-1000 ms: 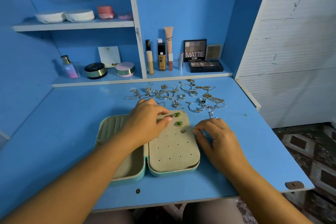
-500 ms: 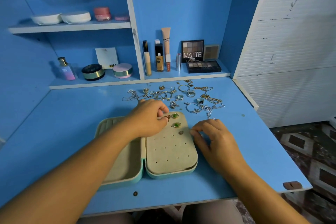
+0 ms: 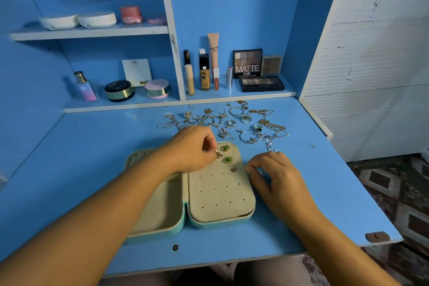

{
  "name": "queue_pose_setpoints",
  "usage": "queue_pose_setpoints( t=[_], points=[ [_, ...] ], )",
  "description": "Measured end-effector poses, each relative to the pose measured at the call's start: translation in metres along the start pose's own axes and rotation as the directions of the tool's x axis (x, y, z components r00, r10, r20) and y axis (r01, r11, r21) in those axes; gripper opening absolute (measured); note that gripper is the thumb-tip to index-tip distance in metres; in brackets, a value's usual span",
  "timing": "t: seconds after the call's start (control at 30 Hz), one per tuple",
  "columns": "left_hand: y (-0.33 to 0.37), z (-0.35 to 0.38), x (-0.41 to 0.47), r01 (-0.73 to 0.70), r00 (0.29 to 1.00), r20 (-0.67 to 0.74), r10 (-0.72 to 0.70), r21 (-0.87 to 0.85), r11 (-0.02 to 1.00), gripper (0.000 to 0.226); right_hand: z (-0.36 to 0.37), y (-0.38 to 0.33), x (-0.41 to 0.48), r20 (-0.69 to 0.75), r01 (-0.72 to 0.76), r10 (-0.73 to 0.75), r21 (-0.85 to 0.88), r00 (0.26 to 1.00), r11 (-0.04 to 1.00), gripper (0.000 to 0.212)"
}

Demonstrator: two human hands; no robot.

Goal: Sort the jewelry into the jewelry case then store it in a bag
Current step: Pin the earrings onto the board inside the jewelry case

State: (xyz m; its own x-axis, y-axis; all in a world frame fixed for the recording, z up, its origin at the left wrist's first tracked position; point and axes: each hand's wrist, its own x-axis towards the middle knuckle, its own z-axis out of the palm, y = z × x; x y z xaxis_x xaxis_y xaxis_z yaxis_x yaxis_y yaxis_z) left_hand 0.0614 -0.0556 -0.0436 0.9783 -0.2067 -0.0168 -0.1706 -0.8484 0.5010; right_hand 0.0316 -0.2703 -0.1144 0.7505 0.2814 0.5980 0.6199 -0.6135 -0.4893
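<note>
Pinching a small gold earring (image 3: pixel 218 153) over the open jewelry case (image 3: pixel 220 193) mid-desk, left hand (image 3: pixel 190 146) beside two green studs (image 3: pixel 225 148), right hand (image 3: pixel 276 176) curled at the case's right edge, grip unclear, loose jewelry (image 3: pixel 232 121) near the desk's (image 3: pixel 92 146) back edge

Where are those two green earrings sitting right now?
Head view, centre: the green earrings sit one above the other at the top of the jewelry case's holed right panel, just right of the left hand's fingertips.

Blue desk (image 3: pixel 92 169), mint-and-beige jewelry case (image 3: pixel 218 193), green earrings (image 3: pixel 225 148).
</note>
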Motion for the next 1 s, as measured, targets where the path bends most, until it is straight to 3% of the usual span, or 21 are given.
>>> queue_pose_setpoints(
  t=[0.27, 0.43, 0.73, 0.87, 1.0],
  points=[
    [-0.012, 0.001, -0.010, -0.135, 0.982, -0.120, 0.146, 0.098, 0.986, 0.009, -0.001, -0.001, 0.000, 0.003, -0.015, 0.015, 0.007, 1.000, 1.000, 0.013],
    [-0.016, 0.003, -0.008, -0.230, 0.972, -0.015, 0.235, 0.164, 0.959, 0.031, -0.001, -0.002, 0.001, 0.000, -0.016, 0.016, 0.005, 1.000, 1.000, 0.013],
    [-0.017, -0.002, -0.017, -0.227, 0.964, -0.060, 0.259, 0.323, 0.919, 0.019, -0.001, -0.001, 0.000, 0.018, -0.028, 0.028, 0.012, 0.999, 1.000, 0.013],
    [-0.016, 0.001, -0.017, -0.290, 0.954, 0.017, 0.299, 0.308, 0.906, 0.031, -0.001, -0.002, 0.000, 0.019, -0.025, 0.024, 0.011, 1.000, 1.000, 0.014],
    [-0.019, -0.003, -0.016, -0.273, 0.960, 0.037, 0.277, 0.343, 0.899, 0.025, -0.001, -0.002, 0.000, 0.022, -0.027, 0.027, 0.011, 0.999, 1.000, 0.018]
  ],
)
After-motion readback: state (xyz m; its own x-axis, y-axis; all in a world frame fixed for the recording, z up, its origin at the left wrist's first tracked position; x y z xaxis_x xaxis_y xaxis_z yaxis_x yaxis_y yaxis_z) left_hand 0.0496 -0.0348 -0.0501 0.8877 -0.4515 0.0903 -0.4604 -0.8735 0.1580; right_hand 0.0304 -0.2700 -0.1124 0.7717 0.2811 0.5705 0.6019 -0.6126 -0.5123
